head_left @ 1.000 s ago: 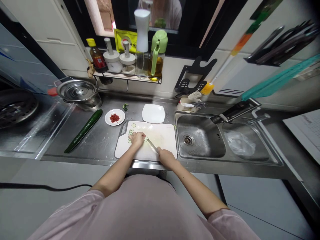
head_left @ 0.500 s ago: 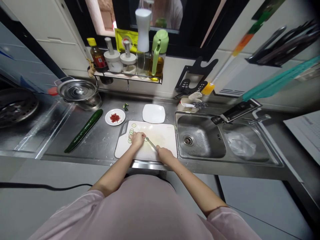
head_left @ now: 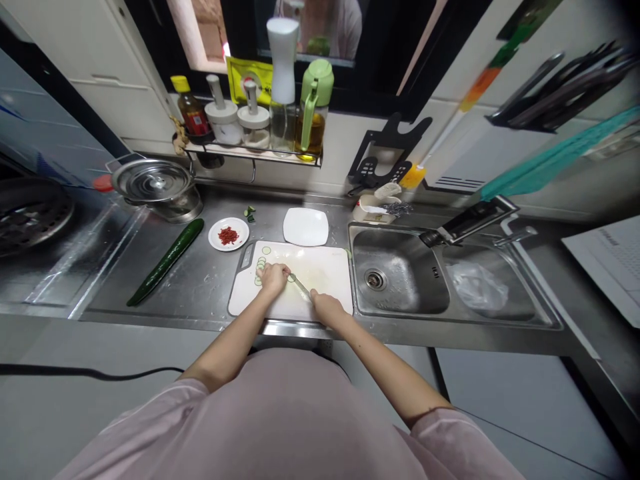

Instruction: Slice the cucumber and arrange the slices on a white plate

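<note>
Both hands on the cutting board (head_left: 320, 270): left hand (head_left: 273, 277) curled, right hand (head_left: 327, 309) gripping knife (head_left: 301, 287)

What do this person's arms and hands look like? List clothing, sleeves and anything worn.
Both arms are bare from the upper arm down. The left hand and right hand are ungloved; no watch or bracelet shows, rings too small to tell. The left sleeve and right sleeve are short, loose, pale pink, unmarked.
</note>
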The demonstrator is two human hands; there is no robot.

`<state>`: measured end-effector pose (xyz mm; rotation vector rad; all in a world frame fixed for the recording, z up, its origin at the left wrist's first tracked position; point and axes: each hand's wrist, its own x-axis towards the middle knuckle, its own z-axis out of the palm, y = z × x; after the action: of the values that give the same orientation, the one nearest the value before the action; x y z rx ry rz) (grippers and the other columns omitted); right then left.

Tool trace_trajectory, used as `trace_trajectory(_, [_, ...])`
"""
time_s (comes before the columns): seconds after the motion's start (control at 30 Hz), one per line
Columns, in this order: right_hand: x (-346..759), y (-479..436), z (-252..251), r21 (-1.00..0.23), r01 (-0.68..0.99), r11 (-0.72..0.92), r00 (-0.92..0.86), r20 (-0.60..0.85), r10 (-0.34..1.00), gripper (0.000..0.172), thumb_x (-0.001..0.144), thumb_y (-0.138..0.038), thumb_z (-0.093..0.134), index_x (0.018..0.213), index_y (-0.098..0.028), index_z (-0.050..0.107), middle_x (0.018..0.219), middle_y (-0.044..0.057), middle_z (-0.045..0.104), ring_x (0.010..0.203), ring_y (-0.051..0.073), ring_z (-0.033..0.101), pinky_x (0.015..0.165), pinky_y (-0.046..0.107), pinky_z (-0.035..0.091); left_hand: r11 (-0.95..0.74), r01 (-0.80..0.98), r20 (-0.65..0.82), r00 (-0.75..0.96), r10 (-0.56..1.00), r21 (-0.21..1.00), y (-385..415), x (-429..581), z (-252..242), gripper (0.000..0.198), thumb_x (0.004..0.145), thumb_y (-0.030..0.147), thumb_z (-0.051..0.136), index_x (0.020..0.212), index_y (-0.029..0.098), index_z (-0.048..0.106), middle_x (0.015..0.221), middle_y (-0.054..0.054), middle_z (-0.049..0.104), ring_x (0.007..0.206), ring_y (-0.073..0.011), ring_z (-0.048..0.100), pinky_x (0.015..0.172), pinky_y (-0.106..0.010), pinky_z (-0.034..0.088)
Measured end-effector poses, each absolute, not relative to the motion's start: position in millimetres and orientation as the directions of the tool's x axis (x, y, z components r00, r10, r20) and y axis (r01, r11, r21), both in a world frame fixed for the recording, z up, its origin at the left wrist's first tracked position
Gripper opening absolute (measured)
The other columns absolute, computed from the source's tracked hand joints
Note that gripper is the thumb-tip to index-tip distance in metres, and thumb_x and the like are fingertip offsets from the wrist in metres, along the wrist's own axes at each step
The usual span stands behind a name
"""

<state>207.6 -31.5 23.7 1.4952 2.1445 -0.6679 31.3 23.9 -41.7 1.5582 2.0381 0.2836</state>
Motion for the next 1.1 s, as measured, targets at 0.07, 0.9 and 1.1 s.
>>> trace_trajectory(0.07, [208.4, -32.4, 24.1, -0.135, 0.945, 0.297, -0.316, -0.612, 0.725, 0.035, 0.089, -0.006, 0.034, 0.121, -0.014, 0.045, 0.102, 0.017, 0.068, 0.101, 0.026, 0.065, 0.077, 0.033, 0.047, 0.302, 0.824, -0.301, -0.168, 0.939, 0.48, 24.2, 31.0, -42.0, 0.021, 0.086, 0.026, 0.053, 0.084, 0.029, 0.074, 0.093, -0.005, 0.074, 0.113, -0.0295, 0.05, 0.094, -0.047, 0.027])
trace_trajectory(0.9, [233.9, -57.3, 20.3, -0.127, 0.954, 0.272, -0.292, -0.594, 0.75, 0.029, 0.091, -0.014, 0.038, 0.119, -0.016, 0.045, 0.103, 0.016, 0.068, 0.099, 0.026, 0.065, 0.076, 0.031, 0.043, 0.234, 0.865, -0.303, -0.1, 0.948, 0.445, 20.9, 33.5, -35.3, 0.01, 0.079, 0.027, 0.063, 0.088, 0.028, 0.068, 0.101, -0.004, 0.071, 0.111, -0.0295, 0.05, 0.093, -0.046, 0.027])
trace_trajectory(1.1, [246.3, -60.8, 15.7, -0.135, 0.966, 0.222, -0.26, -0.525, 0.811, 0.026, 0.097, -0.025, 0.034, 0.119, -0.017, 0.045, 0.103, 0.014, 0.068, 0.095, 0.024, 0.065, 0.074, 0.029, 0.04, 0.213, 0.861, -0.255, -0.101, 0.962, 0.462, 10.7, 38.5, -30.4, 0.009, 0.085, 0.026, 0.057, 0.088, 0.026, 0.065, 0.098, -0.004, 0.071, 0.107, -0.0274, 0.051, 0.092, -0.044, 0.028])
